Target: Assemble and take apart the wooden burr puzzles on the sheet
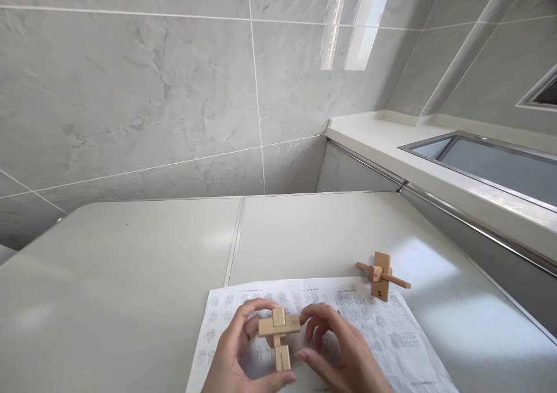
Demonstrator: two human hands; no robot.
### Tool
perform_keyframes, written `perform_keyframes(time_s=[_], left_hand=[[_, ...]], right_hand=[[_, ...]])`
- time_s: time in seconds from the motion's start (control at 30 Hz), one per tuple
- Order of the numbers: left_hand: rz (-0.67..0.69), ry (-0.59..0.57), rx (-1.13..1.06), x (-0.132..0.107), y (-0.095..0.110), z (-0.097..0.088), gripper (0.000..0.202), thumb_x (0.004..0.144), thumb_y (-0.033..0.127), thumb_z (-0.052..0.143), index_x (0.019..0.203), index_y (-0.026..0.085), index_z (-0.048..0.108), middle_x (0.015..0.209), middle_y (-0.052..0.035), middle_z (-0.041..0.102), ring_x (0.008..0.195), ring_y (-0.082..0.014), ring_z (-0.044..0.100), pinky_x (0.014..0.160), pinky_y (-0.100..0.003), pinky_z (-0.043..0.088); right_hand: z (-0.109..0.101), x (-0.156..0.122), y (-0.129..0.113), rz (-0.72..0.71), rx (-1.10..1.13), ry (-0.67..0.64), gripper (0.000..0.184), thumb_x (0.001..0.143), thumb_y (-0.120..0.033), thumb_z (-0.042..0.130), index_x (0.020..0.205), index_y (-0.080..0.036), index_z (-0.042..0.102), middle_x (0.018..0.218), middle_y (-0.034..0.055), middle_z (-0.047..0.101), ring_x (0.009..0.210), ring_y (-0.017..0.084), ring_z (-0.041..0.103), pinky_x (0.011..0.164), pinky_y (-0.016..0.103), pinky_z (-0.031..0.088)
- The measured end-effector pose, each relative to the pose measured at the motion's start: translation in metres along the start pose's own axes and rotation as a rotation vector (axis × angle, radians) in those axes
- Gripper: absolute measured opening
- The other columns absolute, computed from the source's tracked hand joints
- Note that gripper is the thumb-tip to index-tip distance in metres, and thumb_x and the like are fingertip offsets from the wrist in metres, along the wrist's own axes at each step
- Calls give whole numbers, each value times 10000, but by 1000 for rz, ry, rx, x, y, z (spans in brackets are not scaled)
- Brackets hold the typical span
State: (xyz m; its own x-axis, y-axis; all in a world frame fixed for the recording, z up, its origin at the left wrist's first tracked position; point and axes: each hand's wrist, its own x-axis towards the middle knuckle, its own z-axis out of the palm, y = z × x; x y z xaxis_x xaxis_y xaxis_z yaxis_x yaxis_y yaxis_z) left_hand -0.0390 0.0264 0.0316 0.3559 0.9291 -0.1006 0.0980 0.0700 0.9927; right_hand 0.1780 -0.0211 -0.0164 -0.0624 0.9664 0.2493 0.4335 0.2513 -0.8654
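A small wooden cross-shaped puzzle (279, 335) of interlocked light blocks is held upright between both hands above a printed instruction sheet (391, 341). My left hand (237, 352) grips its left arm, thumb at the bottom and fingers curled behind. My right hand (343, 352) has its fingertips bent against the right arm. A second wooden puzzle (382, 276), a block with a thin stick through it, stands on the sheet's far right corner, apart from both hands.
The sheet lies on a pale grey table (130, 277) with a seam down its middle. A tiled wall (152, 91) rises behind it. At the right stands a white counter (391, 137) with a steel sink (500, 161).
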Motion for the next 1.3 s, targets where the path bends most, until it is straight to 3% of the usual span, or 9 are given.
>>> perform_keyframes(time_s=[0.13,0.27,0.5,0.73,0.83,0.93,1.03,1.17,1.3], left_hand=[[-67,146,-91,4,2,-1,716,680,452,991,1272,294,622,1271,-90,754,1133,-308,750,959,-339,579],[-69,152,-120,10,1,-7,648,753,434,954,1273,278,601,1297,-116,727,1151,-318,748,967,-372,598],[-64,136,-82,13,-3,-13,634,779,397,947,1289,296,584,1331,-111,716,1246,-323,719,1017,-371,586],[-51,131,-42,12,-3,-11,610,800,389,924,1289,290,574,1318,-118,716,1178,-311,740,994,-388,600],[-52,132,-23,11,-3,-11,612,799,374,917,1295,303,565,1331,-103,717,1159,-290,744,999,-376,596],[-52,155,7,9,-1,-8,622,772,358,921,1286,303,576,1335,-101,730,1172,-301,738,993,-384,594],[-38,190,48,6,2,-2,646,747,361,920,1292,303,578,1302,-96,759,1217,-324,720,1032,-416,566],[-3,202,140,1,3,6,644,736,388,920,1293,310,607,1241,-80,776,1174,-330,728,1017,-425,562],[131,171,218,-1,-1,6,567,773,358,910,1281,331,659,1291,-65,742,1120,-305,738,1009,-410,578]], right_hand=[[6,0,-4,-174,-144,5,340,958,-222,708,1270,-279,587,1130,71,703,895,219,716,759,308,618],[12,0,-8,-285,-297,-87,524,919,-193,773,1400,-271,579,1156,99,674,920,255,701,763,352,630],[15,0,-5,-318,-317,-68,430,827,-133,816,1210,-258,664,1123,87,656,869,236,665,734,349,615],[26,-3,0,-257,-310,36,561,802,-37,594,1325,-239,592,1087,95,684,934,276,668,793,406,619],[28,-3,3,-250,-338,103,416,852,-93,596,1249,-219,597,1070,112,679,917,294,668,755,422,621],[21,-1,1,-245,-361,74,223,987,-132,581,1173,-248,625,1049,92,688,895,270,686,732,384,619],[11,2,-5,-235,-346,48,160,1075,-185,556,1205,-251,621,1045,78,722,887,240,715,746,341,630],[3,3,-10,-237,-318,108,117,1126,-281,512,1178,-240,609,970,62,736,792,207,728,668,290,614],[0,2,-13,-267,-315,124,124,1126,-290,534,1181,-235,630,961,60,741,770,200,739,641,276,595]])
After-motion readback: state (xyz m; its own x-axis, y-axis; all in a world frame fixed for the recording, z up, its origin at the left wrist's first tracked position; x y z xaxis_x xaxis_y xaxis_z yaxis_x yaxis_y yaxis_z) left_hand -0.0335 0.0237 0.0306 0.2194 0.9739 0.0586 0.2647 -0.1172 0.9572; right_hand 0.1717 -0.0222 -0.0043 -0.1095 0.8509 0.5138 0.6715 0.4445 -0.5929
